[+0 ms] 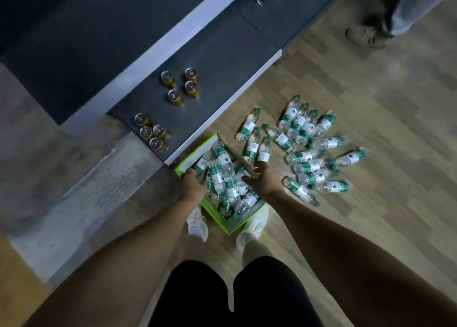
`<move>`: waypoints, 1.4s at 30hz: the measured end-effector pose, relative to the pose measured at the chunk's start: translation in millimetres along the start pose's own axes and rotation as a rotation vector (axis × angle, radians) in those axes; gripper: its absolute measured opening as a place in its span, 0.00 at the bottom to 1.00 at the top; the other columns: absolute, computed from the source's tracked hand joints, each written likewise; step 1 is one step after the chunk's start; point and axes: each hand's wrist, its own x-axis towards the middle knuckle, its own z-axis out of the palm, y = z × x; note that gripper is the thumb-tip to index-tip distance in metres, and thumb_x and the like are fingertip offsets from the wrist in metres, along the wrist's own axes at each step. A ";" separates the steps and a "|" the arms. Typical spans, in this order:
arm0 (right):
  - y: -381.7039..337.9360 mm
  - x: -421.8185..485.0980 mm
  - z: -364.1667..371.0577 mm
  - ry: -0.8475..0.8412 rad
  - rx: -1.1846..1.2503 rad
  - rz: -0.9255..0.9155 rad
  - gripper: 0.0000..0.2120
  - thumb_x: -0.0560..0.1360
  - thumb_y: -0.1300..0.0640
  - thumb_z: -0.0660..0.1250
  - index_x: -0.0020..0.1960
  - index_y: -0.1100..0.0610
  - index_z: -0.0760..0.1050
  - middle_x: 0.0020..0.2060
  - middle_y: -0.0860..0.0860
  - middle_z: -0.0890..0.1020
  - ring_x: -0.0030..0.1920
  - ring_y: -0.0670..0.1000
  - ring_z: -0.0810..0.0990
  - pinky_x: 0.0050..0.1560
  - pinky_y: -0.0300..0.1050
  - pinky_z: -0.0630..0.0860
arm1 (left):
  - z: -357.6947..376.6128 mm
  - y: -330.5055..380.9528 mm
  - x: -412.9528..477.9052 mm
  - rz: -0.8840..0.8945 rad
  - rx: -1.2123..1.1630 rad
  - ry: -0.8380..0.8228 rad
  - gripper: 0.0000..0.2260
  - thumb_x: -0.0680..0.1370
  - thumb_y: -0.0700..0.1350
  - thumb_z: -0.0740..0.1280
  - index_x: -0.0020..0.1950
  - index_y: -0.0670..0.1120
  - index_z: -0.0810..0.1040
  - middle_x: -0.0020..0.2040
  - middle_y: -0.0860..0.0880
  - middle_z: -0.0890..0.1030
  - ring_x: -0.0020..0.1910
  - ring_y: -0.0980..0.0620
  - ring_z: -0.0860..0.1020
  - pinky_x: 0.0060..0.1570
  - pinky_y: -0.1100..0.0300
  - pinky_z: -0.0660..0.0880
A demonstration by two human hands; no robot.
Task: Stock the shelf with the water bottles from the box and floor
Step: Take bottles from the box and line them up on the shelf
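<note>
- A green box stands on the wooden floor, just beside the front corner of the low dark shelf, and between the person's white shoes
- The box is piled full of water bottles with green labels and caps, lying crosswise over one another
- The left hand reaches in at the box's left rim, fingers curled down among the bottles; I cannot tell whether they grip a bottle, the rim or nothing
- The right hand is over the box's right rim with fingers spread and thumb held apart, holding nothing
- More loose bottles lie on their sides on the floor to the right of the box, some touching in rows, the nearest just beyond the right hand's fingertips
- Gold cans stand upright in small groups on the shelf, one group near its front corner, another further along, more at the far end
- No water bottle stands on the shelf
- Another person's shoe is on the floor at the far right
</note>
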 end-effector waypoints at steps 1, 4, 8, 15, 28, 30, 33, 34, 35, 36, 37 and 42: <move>8.4 8.7 7.8 0.004 0.008 0.027 0.29 0.73 0.47 0.73 0.69 0.57 0.69 0.60 0.57 0.80 0.57 0.58 0.80 0.55 0.49 0.77 | 8.8 -2.0 11.7 0.003 -0.005 -0.014 0.17 0.78 0.41 0.66 0.64 0.35 0.71 0.60 0.34 0.77 0.60 0.36 0.76 0.53 0.49 0.73; 36.1 37.1 35.5 0.027 0.066 0.118 0.31 0.72 0.48 0.74 0.70 0.58 0.68 0.61 0.56 0.80 0.60 0.57 0.79 0.57 0.48 0.76 | 44.7 -13.8 50.5 -0.024 -0.038 -0.077 0.14 0.77 0.41 0.67 0.56 0.30 0.74 0.54 0.29 0.77 0.52 0.33 0.77 0.49 0.42 0.74; 77.3 74.0 77.0 0.046 0.052 0.200 0.30 0.71 0.48 0.74 0.69 0.57 0.68 0.60 0.55 0.80 0.59 0.57 0.79 0.54 0.46 0.75 | 98.6 -42.4 93.5 -0.092 -0.021 -0.186 0.18 0.76 0.43 0.68 0.60 0.33 0.73 0.56 0.32 0.78 0.54 0.35 0.78 0.49 0.44 0.75; 135.8 143.7 151.1 0.018 0.058 0.231 0.35 0.70 0.48 0.76 0.70 0.59 0.66 0.63 0.59 0.77 0.62 0.59 0.75 0.59 0.49 0.74 | 171.5 -72.7 146.2 -0.063 0.056 -0.246 0.19 0.79 0.42 0.66 0.66 0.35 0.70 0.64 0.36 0.75 0.61 0.37 0.74 0.50 0.53 0.69; 174.6 251.7 277.2 0.023 -0.092 0.165 0.44 0.70 0.42 0.74 0.76 0.61 0.58 0.73 0.58 0.64 0.72 0.61 0.62 0.71 0.56 0.64 | 245.0 -144.1 224.0 -0.061 0.024 -0.237 0.17 0.78 0.41 0.66 0.65 0.40 0.70 0.61 0.42 0.77 0.51 0.49 0.74 0.45 0.59 0.65; 176.6 258.3 289.4 0.043 -0.114 0.163 0.44 0.70 0.41 0.73 0.76 0.60 0.58 0.72 0.58 0.65 0.72 0.60 0.61 0.70 0.54 0.63 | 251.2 -150.8 231.1 -0.052 0.000 -0.240 0.17 0.78 0.41 0.66 0.66 0.40 0.70 0.60 0.43 0.77 0.49 0.51 0.72 0.45 0.60 0.65; 173.7 267.4 305.4 0.067 -0.114 0.200 0.45 0.69 0.41 0.74 0.75 0.60 0.57 0.71 0.58 0.63 0.71 0.61 0.61 0.67 0.54 0.67 | 256.3 -158.9 238.9 -0.029 -0.036 -0.245 0.15 0.78 0.43 0.67 0.63 0.41 0.71 0.58 0.44 0.79 0.50 0.49 0.76 0.47 0.57 0.69; 171.9 270.7 309.7 0.075 -0.134 0.216 0.45 0.70 0.41 0.74 0.75 0.61 0.57 0.71 0.59 0.63 0.70 0.61 0.62 0.68 0.54 0.68 | 256.5 -161.0 240.5 -0.023 -0.046 -0.246 0.15 0.77 0.44 0.68 0.62 0.42 0.71 0.57 0.44 0.79 0.50 0.48 0.76 0.47 0.56 0.71; 170.1 274.0 312.5 0.084 -0.163 0.231 0.44 0.70 0.42 0.73 0.74 0.62 0.57 0.70 0.60 0.63 0.69 0.61 0.62 0.68 0.55 0.68 | 256.3 -162.4 241.6 -0.024 -0.056 -0.250 0.16 0.77 0.45 0.69 0.62 0.41 0.71 0.56 0.44 0.79 0.50 0.49 0.76 0.46 0.57 0.70; 168.1 276.5 313.8 0.091 -0.187 0.244 0.42 0.71 0.42 0.72 0.74 0.63 0.58 0.69 0.60 0.63 0.68 0.62 0.63 0.68 0.55 0.67 | 254.7 -162.9 241.8 -0.026 -0.063 -0.254 0.16 0.77 0.44 0.69 0.62 0.41 0.71 0.57 0.44 0.79 0.49 0.50 0.75 0.46 0.58 0.69; 166.2 278.5 313.7 0.098 -0.202 0.253 0.41 0.72 0.42 0.72 0.73 0.63 0.59 0.68 0.61 0.63 0.67 0.62 0.63 0.68 0.55 0.66 | 253.2 -163.6 242.0 -0.029 -0.065 -0.257 0.16 0.77 0.43 0.68 0.63 0.41 0.71 0.57 0.44 0.79 0.49 0.51 0.74 0.45 0.59 0.67; 161.5 271.7 312.7 0.064 -0.022 0.242 0.36 0.71 0.52 0.75 0.71 0.61 0.61 0.67 0.61 0.66 0.64 0.62 0.70 0.64 0.53 0.71 | 242.3 -165.8 238.5 -0.020 -0.046 -0.265 0.17 0.78 0.41 0.67 0.65 0.40 0.70 0.58 0.44 0.77 0.49 0.52 0.73 0.45 0.61 0.67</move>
